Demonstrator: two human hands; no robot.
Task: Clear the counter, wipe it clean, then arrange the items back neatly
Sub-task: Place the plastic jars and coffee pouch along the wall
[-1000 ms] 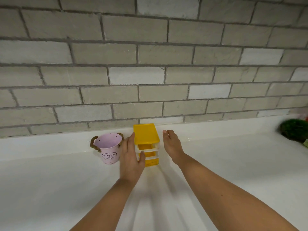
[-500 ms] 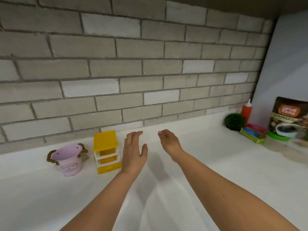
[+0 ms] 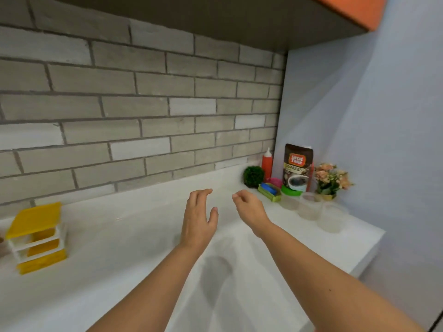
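Note:
Both hands hover empty over the middle of the white counter (image 3: pixel 134 238). My left hand (image 3: pixel 198 218) has relaxed, slightly spread fingers. My right hand (image 3: pixel 249 208) has loosely curled fingers and holds nothing. A yellow and white mini drawer unit (image 3: pixel 37 237) stands at the far left by the wall. In the right corner are a green ball plant (image 3: pixel 254 176), a red squeeze bottle (image 3: pixel 267 162), a coffee granules pouch (image 3: pixel 298 167), a small green tray with a blue item (image 3: pixel 269 191), a flower pot (image 3: pixel 329 179) and three clear cups (image 3: pixel 309 206).
A grey brick backsplash (image 3: pixel 148 121) runs behind the counter. A blue wall (image 3: pixel 371 130) closes the right side, and the counter's right edge (image 3: pixel 374 245) drops off there. A dark shelf underside with an orange cabinet (image 3: pixel 359 10) hangs overhead.
Both hands left the yellow drawer unit and moved right along the counter. The view swung right, so the pink bucket went out of view and the corner items appeared.

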